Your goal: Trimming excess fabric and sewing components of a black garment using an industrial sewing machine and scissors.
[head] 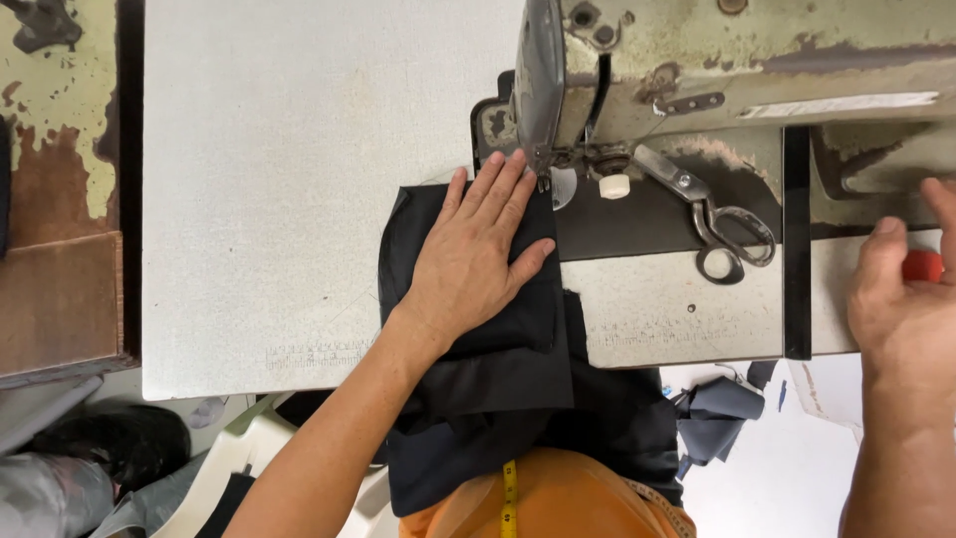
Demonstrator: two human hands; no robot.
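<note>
One yellow tape (510,495) hangs nearest. Beyond it, the left hand (471,261) lies flat, fingers spread, on black cloth (478,359) on the counter (299,199). The right hand (906,299) curls around a red thing (922,265). Scissors (712,214) lie by the machine (697,70).

Pretty clearly a sewing workshop: a worn industrial sewing machine (697,60) with chipped paint on a grey work table (299,199), scissors (712,214) beside the needle, black fabric (478,369), yellow tape measure (510,498) round the person's neck.
</note>
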